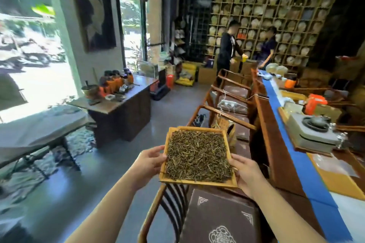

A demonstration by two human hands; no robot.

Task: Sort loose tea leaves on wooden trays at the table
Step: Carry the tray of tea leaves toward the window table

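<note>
One square, pale wooden tray (199, 182), filled with thin, wiry tea leaves (198, 159), is held above a chair cushion (219, 219); left hand (151, 161) and right hand (246, 175) grip its opposite edges.

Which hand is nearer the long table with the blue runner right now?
Right. The right hand grips the tea tray's right edge, on the side facing the table. The left hand holds the tray's left edge, farther from it.

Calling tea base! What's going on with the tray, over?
Left hand and right hand gripping wooden tray. Tea leaves aboard. Not on the table. Chair below.
</note>
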